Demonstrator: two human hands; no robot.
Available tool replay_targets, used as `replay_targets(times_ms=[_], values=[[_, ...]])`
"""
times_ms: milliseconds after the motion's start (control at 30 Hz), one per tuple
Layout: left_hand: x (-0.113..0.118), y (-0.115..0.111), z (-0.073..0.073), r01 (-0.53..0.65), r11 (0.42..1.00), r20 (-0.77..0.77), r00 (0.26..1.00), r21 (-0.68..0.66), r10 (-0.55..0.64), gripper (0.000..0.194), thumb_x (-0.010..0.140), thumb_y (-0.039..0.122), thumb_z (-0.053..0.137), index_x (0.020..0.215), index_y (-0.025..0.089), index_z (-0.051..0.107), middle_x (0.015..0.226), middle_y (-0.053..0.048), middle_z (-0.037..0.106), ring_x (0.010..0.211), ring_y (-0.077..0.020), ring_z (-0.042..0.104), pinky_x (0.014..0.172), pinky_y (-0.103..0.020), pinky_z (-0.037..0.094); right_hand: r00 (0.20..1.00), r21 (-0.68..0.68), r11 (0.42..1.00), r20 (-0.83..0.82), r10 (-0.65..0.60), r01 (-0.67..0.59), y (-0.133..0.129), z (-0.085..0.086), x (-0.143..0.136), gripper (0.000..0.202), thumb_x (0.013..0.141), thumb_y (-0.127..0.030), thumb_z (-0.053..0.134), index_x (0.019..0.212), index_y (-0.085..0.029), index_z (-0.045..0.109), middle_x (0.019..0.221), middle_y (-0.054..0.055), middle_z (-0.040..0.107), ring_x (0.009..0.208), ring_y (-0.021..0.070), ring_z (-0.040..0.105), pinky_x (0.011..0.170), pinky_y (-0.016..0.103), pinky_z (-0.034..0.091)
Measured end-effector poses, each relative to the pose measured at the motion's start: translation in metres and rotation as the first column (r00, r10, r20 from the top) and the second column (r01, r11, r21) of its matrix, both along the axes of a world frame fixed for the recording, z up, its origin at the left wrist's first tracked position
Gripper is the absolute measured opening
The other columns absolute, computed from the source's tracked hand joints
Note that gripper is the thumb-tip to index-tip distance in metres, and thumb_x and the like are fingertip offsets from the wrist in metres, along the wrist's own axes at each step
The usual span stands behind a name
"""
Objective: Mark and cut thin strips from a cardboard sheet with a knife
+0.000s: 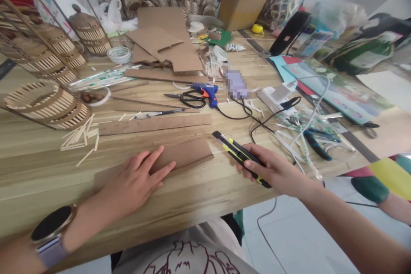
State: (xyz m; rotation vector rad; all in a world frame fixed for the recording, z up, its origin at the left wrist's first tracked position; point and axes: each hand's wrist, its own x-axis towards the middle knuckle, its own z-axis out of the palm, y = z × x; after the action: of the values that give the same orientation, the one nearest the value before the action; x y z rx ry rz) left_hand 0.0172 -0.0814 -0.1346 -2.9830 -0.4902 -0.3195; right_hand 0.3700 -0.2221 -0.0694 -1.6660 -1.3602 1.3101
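My left hand [138, 177] lies with fingers spread on a strip of brown cardboard [186, 153] near the table's front edge, covering its left part. In my right hand [268, 165] is a black and yellow utility knife [240, 156], held above the table just right of the cardboard strip, tip pointing up and left. I cannot make out a bare blade. A second, narrower cardboard strip [154, 125] lies behind the first. Small pale wooden sticks [81, 133] are scattered to the left of it. Behind it rest a pen [159, 113], black-handled scissors [192, 99] and a blue glue gun [208, 93].
Slatted wooden buckets [48, 102] stand along the left side, beside a small dish of brown balls [94, 96]. Cardboard sheets [163, 30] and an open box [247, 2] sit at the back. Cables [261, 122] and pliers [316, 144] lie at right. Another person's arm [398, 207] shows far right.
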Motion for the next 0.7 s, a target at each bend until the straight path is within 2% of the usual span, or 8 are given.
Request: replay_targets(times_ms=[233, 300, 367, 400, 467, 533, 600, 700], values=[[0.000, 0.000, 0.003, 0.019, 1.000, -0.017, 1.000, 0.019, -0.018, 0.046, 0.103, 0.028, 0.042, 0.148, 0.030, 0.054, 0.152, -0.021, 0.040, 0.117, -0.0367, 0.050, 0.090, -0.051, 0.052, 1.000, -0.125, 0.992, 0.023, 0.010, -0.007, 0.003, -0.007, 0.002, 0.053, 0.089, -0.074, 0.055, 0.086, -0.021, 0.052, 0.071, -0.001, 0.060, 0.050, 0.0085, 0.050, 0.048, 0.024, 0.042], [0.000, 0.001, 0.004, 0.024, 1.000, -0.023, 0.999, 0.015, -0.024, 0.056, 0.101, 0.022, 0.042, 0.156, 0.035, 0.041, 0.153, -0.020, 0.038, 0.116, -0.0360, 0.050, 0.089, -0.050, 0.053, 0.993, -0.154, 0.988, 0.111, 0.041, -0.023, 0.006, -0.006, 0.005, 0.053, 0.091, -0.073, 0.050, 0.090, -0.020, 0.056, 0.064, -0.002, 0.060, 0.048, 0.0104, 0.051, 0.048, 0.025, 0.043], [-0.001, 0.002, 0.004, 0.019, 1.000, -0.026, 0.999, 0.009, -0.019, 0.079, 0.095, 0.009, 0.041, 0.162, 0.044, 0.021, 0.154, -0.017, 0.035, 0.116, -0.0349, 0.051, 0.090, -0.050, 0.053, 0.963, -0.119, 0.992, 0.260, 0.072, -0.042, 0.010, -0.004, 0.006, 0.053, 0.096, -0.069, 0.044, 0.104, -0.019, 0.063, 0.061, -0.001, 0.063, 0.054, 0.0153, 0.060, 0.054, 0.028, 0.049], [-0.001, 0.003, 0.004, 0.016, 1.000, -0.027, 1.000, 0.008, -0.015, 0.091, 0.090, 0.002, 0.040, 0.163, 0.048, 0.012, 0.156, -0.016, 0.034, 0.117, -0.0346, 0.051, 0.091, -0.050, 0.053, 0.934, -0.071, 0.996, 0.350, 0.076, -0.055, 0.012, -0.002, 0.007, 0.053, 0.098, -0.065, 0.042, 0.115, -0.019, 0.065, 0.068, 0.002, 0.069, 0.064, 0.0187, 0.066, 0.061, 0.031, 0.054], [-0.001, 0.004, 0.004, 0.010, 1.000, -0.034, 0.999, 0.010, -0.010, 0.104, 0.082, -0.005, 0.039, 0.161, 0.052, 0.002, 0.158, -0.013, 0.032, 0.119, -0.0349, 0.050, 0.092, -0.050, 0.052, 0.858, 0.047, 0.994, 0.510, 0.060, -0.097, 0.017, -0.001, 0.008, 0.052, 0.101, -0.056, 0.042, 0.135, -0.022, 0.061, 0.101, 0.009, 0.077, 0.097, 0.0249, 0.072, 0.084, 0.039, 0.057], [-0.001, 0.006, 0.004, 0.005, 1.000, -0.047, 0.999, 0.015, -0.004, 0.107, 0.080, -0.006, 0.039, 0.161, 0.052, 0.000, 0.158, -0.012, 0.031, 0.119, -0.0350, 0.050, 0.091, -0.050, 0.053, 0.801, 0.128, 0.977, 0.595, 0.061, -0.170, 0.022, -0.003, 0.010, 0.050, 0.103, -0.049, 0.041, 0.145, -0.026, 0.056, 0.133, 0.010, 0.070, 0.122, 0.0269, 0.065, 0.100, 0.043, 0.053], [-0.001, 0.007, 0.004, -0.012, 1.000, -0.058, 0.998, 0.009, 0.012, 0.106, 0.081, -0.005, 0.039, 0.161, 0.054, 0.003, 0.159, -0.011, 0.031, 0.120, -0.0344, 0.050, 0.091, -0.049, 0.054, 0.771, 0.146, 0.956, 0.628, 0.108, -0.253, 0.025, -0.007, 0.012, 0.049, 0.105, -0.044, 0.038, 0.147, -0.028, 0.056, 0.136, 0.010, 0.067, 0.122, 0.0262, 0.064, 0.102, 0.044, 0.052], [-0.002, 0.010, 0.004, -0.021, 0.999, -0.055, 0.998, -0.026, 0.020, 0.092, 0.089, 0.002, 0.044, 0.160, 0.055, 0.015, 0.160, -0.008, 0.033, 0.123, -0.0344, 0.050, 0.092, -0.049, 0.055, 0.718, 0.145, 0.926, 0.676, 0.164, -0.348, 0.029, -0.012, 0.015, 0.046, 0.105, -0.043, 0.040, 0.146, -0.030, 0.058, 0.115, 0.010, 0.069, 0.102, 0.0230, 0.069, 0.091, 0.040, 0.057]])
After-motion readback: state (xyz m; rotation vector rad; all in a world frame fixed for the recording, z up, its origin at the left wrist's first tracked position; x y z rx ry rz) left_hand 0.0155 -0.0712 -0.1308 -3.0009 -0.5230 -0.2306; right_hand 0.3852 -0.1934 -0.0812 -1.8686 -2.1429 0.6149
